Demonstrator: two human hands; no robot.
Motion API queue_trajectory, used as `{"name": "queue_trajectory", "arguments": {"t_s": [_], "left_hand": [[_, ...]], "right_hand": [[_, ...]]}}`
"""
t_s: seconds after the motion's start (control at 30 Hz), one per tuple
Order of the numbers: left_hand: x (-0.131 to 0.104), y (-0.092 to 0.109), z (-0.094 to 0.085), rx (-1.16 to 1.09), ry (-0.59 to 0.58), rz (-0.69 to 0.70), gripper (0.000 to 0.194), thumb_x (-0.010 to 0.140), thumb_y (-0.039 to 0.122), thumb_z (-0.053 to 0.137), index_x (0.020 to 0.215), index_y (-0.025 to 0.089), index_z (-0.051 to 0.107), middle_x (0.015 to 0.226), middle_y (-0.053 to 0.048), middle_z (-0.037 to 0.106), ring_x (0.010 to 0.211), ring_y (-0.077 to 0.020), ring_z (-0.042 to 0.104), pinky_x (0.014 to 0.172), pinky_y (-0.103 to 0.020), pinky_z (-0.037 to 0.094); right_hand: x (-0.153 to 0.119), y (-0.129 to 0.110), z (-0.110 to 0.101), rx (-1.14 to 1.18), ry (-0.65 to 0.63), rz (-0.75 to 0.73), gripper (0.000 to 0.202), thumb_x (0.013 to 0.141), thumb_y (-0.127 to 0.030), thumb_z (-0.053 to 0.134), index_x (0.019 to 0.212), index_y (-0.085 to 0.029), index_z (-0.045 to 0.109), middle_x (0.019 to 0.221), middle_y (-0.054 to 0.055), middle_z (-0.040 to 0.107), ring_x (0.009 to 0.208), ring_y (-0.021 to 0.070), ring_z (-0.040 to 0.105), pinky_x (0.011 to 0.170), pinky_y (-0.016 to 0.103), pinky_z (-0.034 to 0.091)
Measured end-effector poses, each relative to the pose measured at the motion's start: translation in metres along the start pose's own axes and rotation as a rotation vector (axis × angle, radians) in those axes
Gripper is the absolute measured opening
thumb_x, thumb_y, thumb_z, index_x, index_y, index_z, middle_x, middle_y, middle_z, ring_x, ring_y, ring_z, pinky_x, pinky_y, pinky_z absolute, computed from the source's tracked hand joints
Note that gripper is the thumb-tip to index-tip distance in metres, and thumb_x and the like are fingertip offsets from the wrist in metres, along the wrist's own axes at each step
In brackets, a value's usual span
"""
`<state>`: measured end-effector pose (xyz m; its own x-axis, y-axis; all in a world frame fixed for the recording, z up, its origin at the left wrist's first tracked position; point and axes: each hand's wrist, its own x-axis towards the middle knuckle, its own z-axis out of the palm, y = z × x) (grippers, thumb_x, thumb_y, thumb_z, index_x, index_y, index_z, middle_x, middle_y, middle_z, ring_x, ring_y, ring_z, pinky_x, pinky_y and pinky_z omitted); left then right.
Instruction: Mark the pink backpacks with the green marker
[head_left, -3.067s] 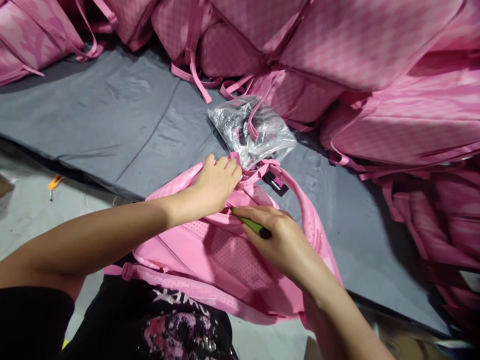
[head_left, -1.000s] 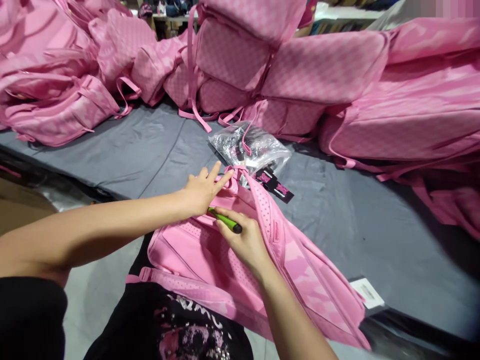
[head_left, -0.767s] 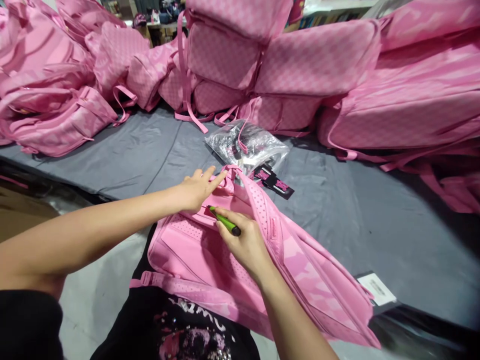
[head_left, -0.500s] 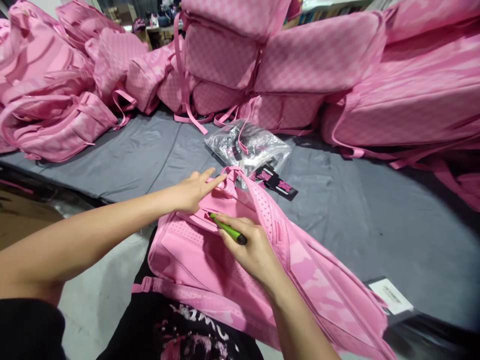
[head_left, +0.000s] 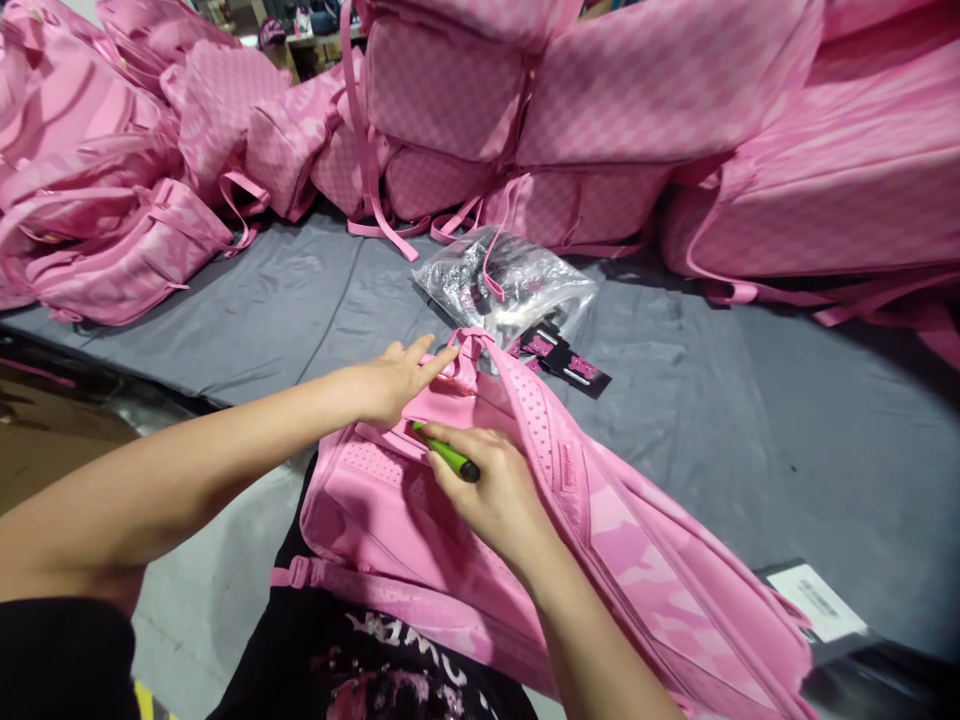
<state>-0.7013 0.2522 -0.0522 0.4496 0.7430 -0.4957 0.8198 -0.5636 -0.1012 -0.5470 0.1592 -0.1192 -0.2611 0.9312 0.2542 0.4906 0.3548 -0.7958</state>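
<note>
A pink backpack (head_left: 465, 510) leans from my lap onto the table edge, its padded back and dotted straps facing me. My left hand (head_left: 397, 383) lies on its top near the carry loop, fingers stretched out and spread. In my right hand (head_left: 499, 490) is a green marker (head_left: 448, 453) with a dark end, its tip against the pink fabric just below my left hand. My fingers partly hide the marker's barrel. Beyond the loop, a clear plastic bag (head_left: 517, 285) lies beside black cards (head_left: 574, 370) bearing pink pieces.
Stacked pink checked bags (head_left: 600, 95) line the back of the grey-covered table (head_left: 750, 420). More pink backpacks (head_left: 120, 250) are heaped at the left. A white label (head_left: 816, 602) shows near the front right, and a cardboard box (head_left: 52, 450) is below at left.
The marker's tip has shifted slightly left and up along the fabric. My left hand stays in nearly the same place. The view has moved a little.
</note>
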Motion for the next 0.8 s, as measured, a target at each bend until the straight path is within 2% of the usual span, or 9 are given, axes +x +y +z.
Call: {"name": "queue_trajectory", "arguments": {"t_s": [0.1,0.2,0.4,0.5,0.6,0.8], "left_hand": [[0.0005,-0.0011,0.0004,0.001,0.001,0.011,0.127,0.063,0.004,0.069,0.155,0.031,-0.015,0.165,-0.019,0.001,0.137,-0.0381,0.037,0.097,-0.043,0.047],[0.0022,-0.0015,0.0017,-0.005,0.008,0.009,0.125,0.065,0.005,0.070,0.155,0.029,-0.013,0.164,-0.021,0.002,0.139,-0.0385,0.036,0.099,-0.044,0.045],[0.0018,-0.0005,-0.0003,-0.016,-0.017,-0.002,0.122,0.064,0.000,0.067,0.157,0.026,-0.007,0.165,-0.019,0.001,0.137,-0.0375,0.037,0.099,-0.041,0.045],[0.0001,-0.0006,-0.0005,-0.027,0.007,0.000,0.121,0.065,0.002,0.067,0.156,0.028,-0.008,0.165,-0.018,0.004,0.136,-0.0359,0.037,0.098,-0.041,0.046],[-0.0008,-0.0011,0.0009,-0.025,0.026,0.013,0.123,0.063,0.002,0.066,0.155,0.031,-0.010,0.165,-0.017,0.006,0.135,-0.0345,0.039,0.095,-0.041,0.047],[0.0006,-0.0018,0.0044,-0.014,0.042,0.004,0.118,0.064,0.002,0.065,0.156,0.027,-0.005,0.164,-0.019,0.005,0.134,-0.0358,0.039,0.095,-0.040,0.048]], "right_hand": [[-0.0011,-0.0007,-0.0013,-0.011,0.023,0.000,0.028,0.086,-0.019,0.059,0.109,-0.025,0.074,0.108,0.005,0.076,0.097,0.0253,0.070,0.089,0.044,0.052],[-0.0002,-0.0015,0.0014,0.038,0.003,0.014,0.027,0.085,-0.019,0.061,0.108,-0.025,0.074,0.107,0.003,0.076,0.096,0.0247,0.071,0.089,0.044,0.052],[-0.0006,-0.0043,0.0020,-0.010,0.028,0.010,0.027,0.086,-0.018,0.060,0.109,-0.023,0.073,0.109,0.004,0.076,0.098,0.0254,0.070,0.092,0.046,0.050],[-0.0022,-0.0046,-0.0019,-0.056,0.015,0.044,0.027,0.086,-0.019,0.060,0.109,-0.023,0.074,0.104,0.005,0.077,0.094,0.0255,0.070,0.088,0.044,0.053],[-0.0026,-0.0039,-0.0020,-0.115,0.057,0.084,0.027,0.086,-0.021,0.060,0.109,-0.023,0.074,0.100,0.007,0.077,0.089,0.0259,0.069,0.084,0.044,0.054],[-0.0001,-0.0042,0.0052,0.005,0.042,0.036,0.023,0.087,-0.020,0.062,0.107,-0.024,0.074,0.104,0.004,0.077,0.093,0.0237,0.069,0.091,0.044,0.051]]}}
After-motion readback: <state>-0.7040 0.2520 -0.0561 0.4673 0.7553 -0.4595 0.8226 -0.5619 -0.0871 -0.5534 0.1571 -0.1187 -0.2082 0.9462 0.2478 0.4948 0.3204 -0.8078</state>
